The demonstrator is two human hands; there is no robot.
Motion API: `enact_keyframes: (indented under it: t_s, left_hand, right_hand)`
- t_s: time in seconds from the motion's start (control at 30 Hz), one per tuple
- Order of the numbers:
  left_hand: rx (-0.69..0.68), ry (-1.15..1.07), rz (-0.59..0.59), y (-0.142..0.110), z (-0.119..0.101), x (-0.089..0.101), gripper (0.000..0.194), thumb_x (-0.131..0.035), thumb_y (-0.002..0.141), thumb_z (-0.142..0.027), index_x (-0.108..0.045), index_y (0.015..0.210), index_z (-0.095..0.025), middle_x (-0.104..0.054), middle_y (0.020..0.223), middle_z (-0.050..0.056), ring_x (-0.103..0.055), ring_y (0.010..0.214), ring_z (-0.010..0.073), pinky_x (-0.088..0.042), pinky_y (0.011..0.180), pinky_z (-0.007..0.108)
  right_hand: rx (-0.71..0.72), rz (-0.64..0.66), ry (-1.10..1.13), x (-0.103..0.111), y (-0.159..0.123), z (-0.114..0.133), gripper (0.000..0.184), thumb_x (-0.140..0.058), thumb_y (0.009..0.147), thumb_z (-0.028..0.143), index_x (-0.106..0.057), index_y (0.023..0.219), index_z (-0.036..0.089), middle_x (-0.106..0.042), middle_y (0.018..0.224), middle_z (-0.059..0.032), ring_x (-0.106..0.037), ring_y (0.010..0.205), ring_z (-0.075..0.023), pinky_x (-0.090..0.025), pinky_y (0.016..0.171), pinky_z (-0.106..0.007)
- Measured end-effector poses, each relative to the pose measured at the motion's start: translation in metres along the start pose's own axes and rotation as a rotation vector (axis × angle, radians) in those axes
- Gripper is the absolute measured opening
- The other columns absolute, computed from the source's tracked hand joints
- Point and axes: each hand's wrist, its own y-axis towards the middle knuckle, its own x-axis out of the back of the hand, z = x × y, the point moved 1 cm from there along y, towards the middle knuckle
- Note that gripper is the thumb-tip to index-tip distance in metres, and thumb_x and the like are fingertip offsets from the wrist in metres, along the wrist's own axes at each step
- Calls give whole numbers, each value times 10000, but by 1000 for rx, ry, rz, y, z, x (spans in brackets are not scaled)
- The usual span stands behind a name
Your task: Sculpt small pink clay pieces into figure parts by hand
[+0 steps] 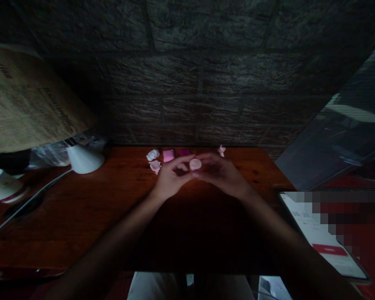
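Note:
Between both hands, above the far part of the wooden table, is a pale pink round, flattened lump (195, 164) that looks like modelling clay. My left hand (174, 175) grips its left side with thumb and fingers curved inward. From the other side, my right hand (220, 173) pinches the same lump. Behind my left hand lie a pink square block (168, 156) and a darker magenta block (184, 152), partly covered by my fingers. A crumpled white lump (153, 155) and a ragged pale pink piece (155, 167) sit to their left. Beyond my right hand is a small pink piece (221, 150).
A lamp with a newsprint-patterned shade (28, 100) and white base (85, 159) stands at left, near a white cup (3, 185) and a cable (34, 200). At right lies a lit tablet or phone (321, 237). A dark brick-patterned wall (200, 75) rises behind the wooden table (90, 216).

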Motion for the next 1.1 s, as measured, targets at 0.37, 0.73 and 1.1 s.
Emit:
enact_keyframes:
  t_s: [0.37, 0.73, 1.1]
  left_hand:
    - [1, 4, 5, -1, 0, -1, 429, -852, 725, -226, -754, 1142, -224, -688, 653, -26, -591, 578, 114, -482, 587, 235]
    - [49, 19, 26, -2, -3, -3, 497, -849, 729, -240, -721, 1210, -226, -776, 919, 49, -605, 616, 116, -496, 577, 250]
    - [284, -353, -151, 6, -2, -2, 272, -847, 753, -321, -746, 978, -205, -728, 791, -12, -455, 458, 26, -338, 427, 178]
  right_hand:
    - [23, -8, -21, 0, -1, -1, 280, -793, 832, 359, -748, 1091, 263, -769, 1045, -33, -717, 866, -185, -577, 724, -324]
    - [-153, -20, 127, 0, 0, 5, 312, -830, 782, 410, -764, 1046, 257, -755, 811, 3, -666, 638, -117, -541, 577, -247]
    - [-308, -210, 433, 5, 5, -11, 392, -865, 705, 423, -768, 1061, 290, -755, 979, -7, -616, 617, -86, -466, 523, -208]
